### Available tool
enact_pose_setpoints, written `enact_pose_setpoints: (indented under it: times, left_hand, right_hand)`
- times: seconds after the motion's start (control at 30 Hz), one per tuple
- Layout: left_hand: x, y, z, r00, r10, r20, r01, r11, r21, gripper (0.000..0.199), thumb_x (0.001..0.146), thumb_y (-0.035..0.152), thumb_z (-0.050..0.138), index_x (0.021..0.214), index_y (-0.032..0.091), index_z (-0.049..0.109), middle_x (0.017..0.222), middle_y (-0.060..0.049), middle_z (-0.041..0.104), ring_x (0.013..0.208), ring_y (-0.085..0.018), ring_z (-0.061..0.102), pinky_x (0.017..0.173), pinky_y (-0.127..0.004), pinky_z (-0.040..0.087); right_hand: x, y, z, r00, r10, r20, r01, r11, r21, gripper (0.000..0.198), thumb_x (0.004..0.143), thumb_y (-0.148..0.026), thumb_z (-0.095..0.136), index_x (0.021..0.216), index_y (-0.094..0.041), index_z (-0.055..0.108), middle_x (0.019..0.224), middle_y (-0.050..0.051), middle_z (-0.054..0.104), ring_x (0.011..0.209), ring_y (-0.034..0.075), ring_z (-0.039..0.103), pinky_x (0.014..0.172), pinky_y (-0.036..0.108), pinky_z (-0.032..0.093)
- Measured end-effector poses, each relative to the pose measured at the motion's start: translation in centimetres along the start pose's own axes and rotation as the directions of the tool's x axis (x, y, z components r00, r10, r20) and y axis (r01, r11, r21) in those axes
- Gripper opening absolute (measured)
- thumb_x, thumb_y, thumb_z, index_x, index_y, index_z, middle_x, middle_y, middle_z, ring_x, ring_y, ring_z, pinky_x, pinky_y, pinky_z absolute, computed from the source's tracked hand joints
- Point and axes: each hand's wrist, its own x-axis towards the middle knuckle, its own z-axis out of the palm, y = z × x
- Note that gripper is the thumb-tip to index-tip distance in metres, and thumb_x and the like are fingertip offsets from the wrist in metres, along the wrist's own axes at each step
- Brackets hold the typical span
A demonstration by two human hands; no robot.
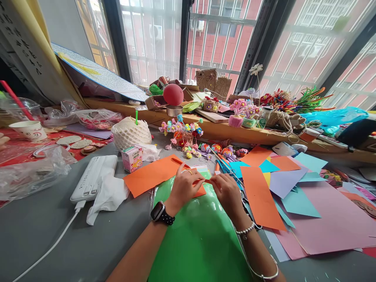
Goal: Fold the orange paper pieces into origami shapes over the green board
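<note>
My left hand (184, 185) and my right hand (228, 192) face each other, fingertips pinched on a thin orange paper strip (208, 181). Most of the strip is hidden by my fingers. Beneath them lies a glossy green mat (196, 239). A sheet of orange paper (149, 176) extends to the left, partly under my left hand. Right of my right hand, a pair of scissors (235, 172) is partly covered by paper pieces. Another orange sheet (260, 199) rests on the stack there.
A white power bank (95, 176) with a cable and a crumpled tissue (110, 194) sit at left, near a small pink carton (132, 158). Colourful craft flowers (183, 135) stand behind my hands. Pink paper (331, 219) spreads at right. A ledge (129, 111) runs below the windows.
</note>
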Motion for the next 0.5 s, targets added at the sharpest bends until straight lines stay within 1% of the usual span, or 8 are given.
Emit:
enact_pose_setpoints:
  times: [0.1, 0.23, 0.5]
  left_hand:
    - [0.04, -0.27, -0.13, 1.0, -0.014, -0.017, 0.015, 1.0, 0.015, 0.013, 0.078, 0.022, 0.048, 0.074, 0.021, 0.061, 0.076, 0.002, 0.064, 0.073, -0.013, 0.057, 0.1, -0.048, 0.013]
    - [0.16, -0.77, -0.44, 0.998, -0.037, -0.05, 0.039, 0.999, 0.038, 0.012, 0.077, 0.021, 0.049, 0.074, 0.02, 0.061, 0.075, 0.002, 0.064, 0.072, -0.013, 0.058, 0.099, -0.047, 0.016]
    - [0.23, -0.81, -0.3, 0.998, -0.03, -0.062, 0.033, 0.998, 0.051, 0.011, 0.077, 0.019, 0.05, 0.074, 0.021, 0.06, 0.075, 0.003, 0.065, 0.07, -0.013, 0.058, 0.098, -0.048, 0.018]
  right_hand:
    - [-0.04, 0.19, -0.11, 0.999, 0.024, -0.031, -0.025, 0.999, -0.041, 0.013, 0.08, -0.019, 0.047, 0.074, -0.017, 0.057, 0.071, 0.003, 0.059, 0.07, 0.017, 0.05, 0.064, 0.026, 0.034]
    - [-0.13, 0.69, -0.31, 0.993, 0.081, -0.08, -0.087, 0.993, -0.084, 0.013, 0.081, -0.02, 0.046, 0.077, -0.017, 0.058, 0.074, 0.003, 0.06, 0.071, 0.017, 0.049, 0.065, 0.027, 0.033]
    - [-0.17, 0.79, -0.25, 0.987, 0.13, -0.095, -0.139, 0.986, -0.096, 0.016, 0.082, -0.021, 0.043, 0.077, -0.017, 0.058, 0.073, 0.003, 0.061, 0.071, 0.017, 0.05, 0.064, 0.027, 0.033]
